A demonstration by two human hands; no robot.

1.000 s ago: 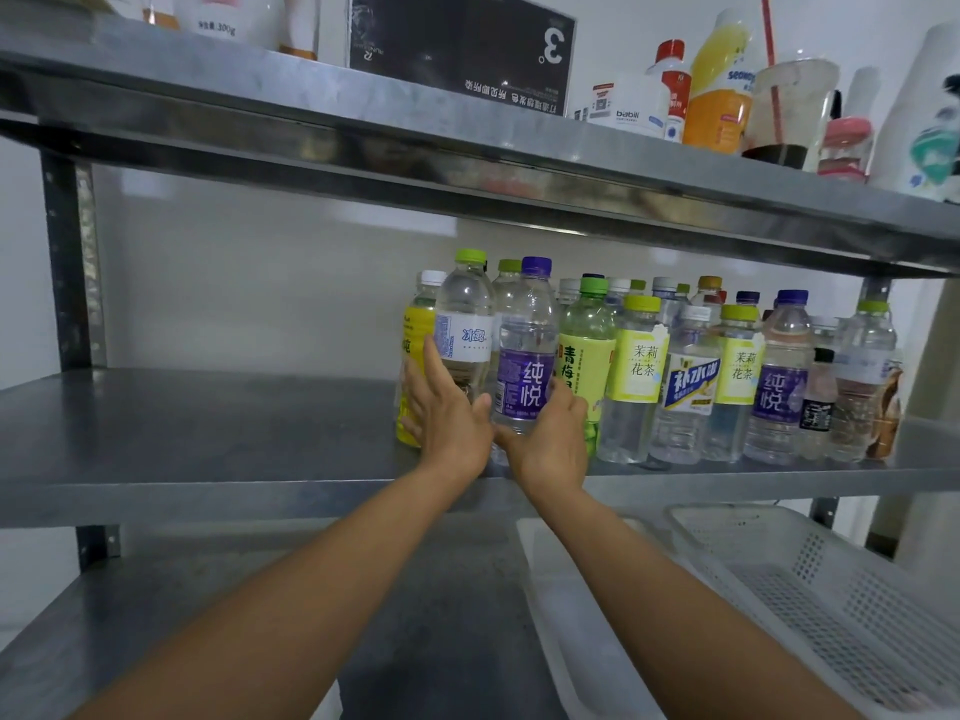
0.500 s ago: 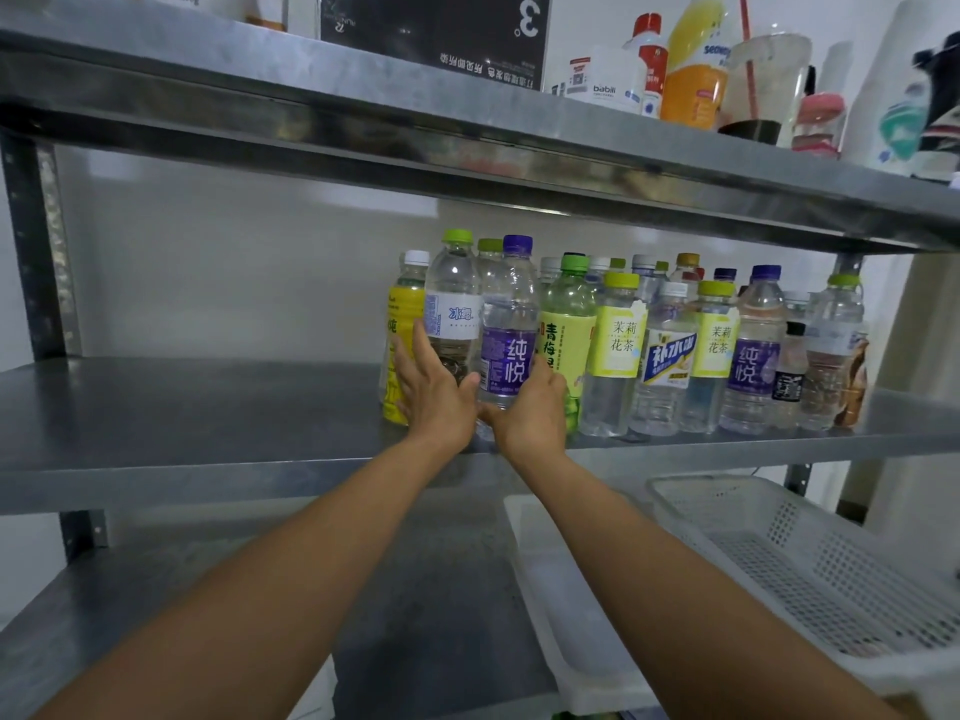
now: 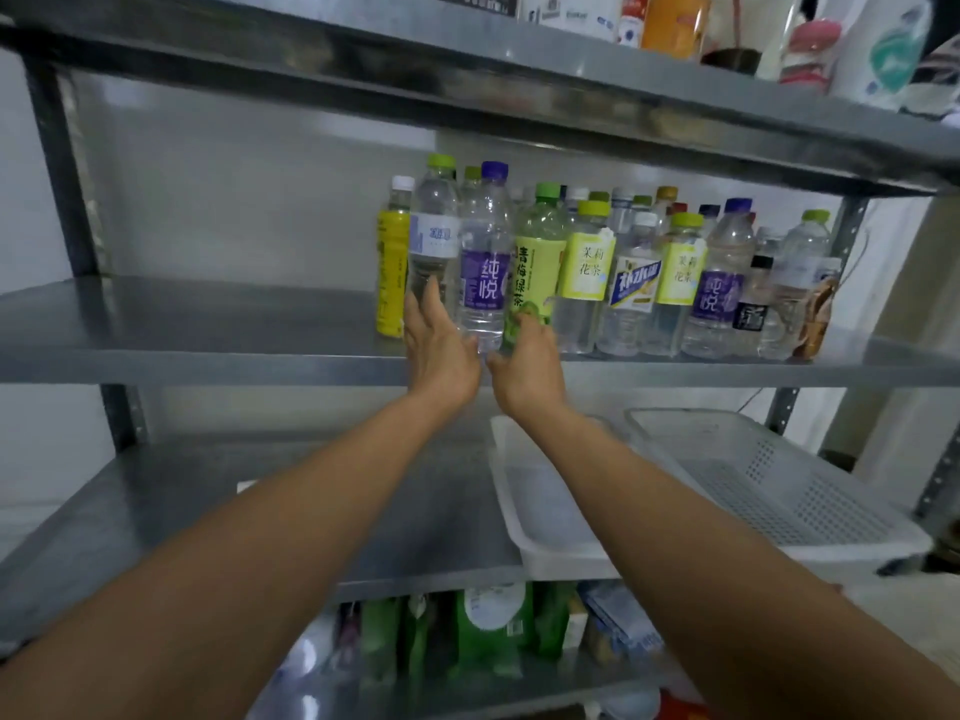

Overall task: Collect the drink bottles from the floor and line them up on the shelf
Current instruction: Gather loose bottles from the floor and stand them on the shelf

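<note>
Several drink bottles stand in a packed group on the middle shelf (image 3: 208,330). My left hand (image 3: 439,350) has straight fingers touching the lower part of a clear bottle with a blue-white label (image 3: 434,241). My right hand (image 3: 527,366) rests its fingers against the base of a green tea bottle (image 3: 537,262). A purple-label water bottle (image 3: 485,272) stands between the two hands. A yellow bottle (image 3: 392,272) ends the group on the left.
The left half of the middle shelf is bare metal. Two white plastic baskets (image 3: 779,491) sit on the shelf below at the right. The top shelf (image 3: 675,70) holds cups and containers. Green packets (image 3: 488,631) stand on the lowest shelf.
The view has tilted down, so the lowest shelf now shows. Both hands stay at the bottle bases. My right hand has shifted slightly right, onto the green tea bottle.
</note>
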